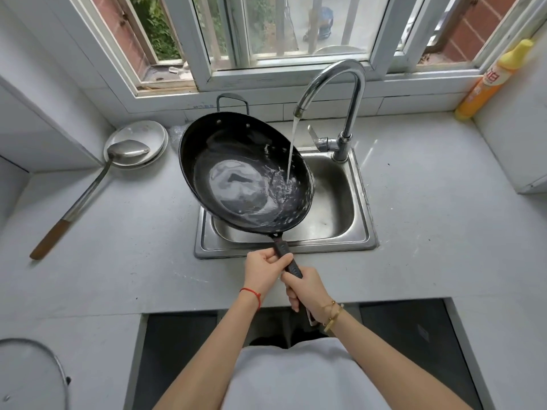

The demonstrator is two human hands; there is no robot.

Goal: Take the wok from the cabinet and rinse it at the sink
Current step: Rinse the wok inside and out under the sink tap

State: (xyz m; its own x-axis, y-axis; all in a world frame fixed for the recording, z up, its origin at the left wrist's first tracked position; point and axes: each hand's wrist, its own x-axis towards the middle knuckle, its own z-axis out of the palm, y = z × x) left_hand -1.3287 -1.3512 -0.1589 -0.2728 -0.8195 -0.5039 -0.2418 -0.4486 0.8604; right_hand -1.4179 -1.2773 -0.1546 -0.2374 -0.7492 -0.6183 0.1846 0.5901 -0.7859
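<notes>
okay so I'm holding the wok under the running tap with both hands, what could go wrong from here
1. The wok is wider than the sink, and its left edge overhangs the counter. Water pooling inside could spill there if it tips left.
2. The stream from the faucet lands near the right rim, so it may splash out.
3. Both hands, left and right, grip only the long handle; as water collects, the wok may get heavy and twist.

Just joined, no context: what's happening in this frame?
A person holds a black wok over the sink by its long handle, left hand nearer the pan, right hand behind it. The faucet is running, and the stream lands in the wok's right side, where water is pooling. A ladle rests on stacked plates to the left; a yellow bottle stands far right.
</notes>
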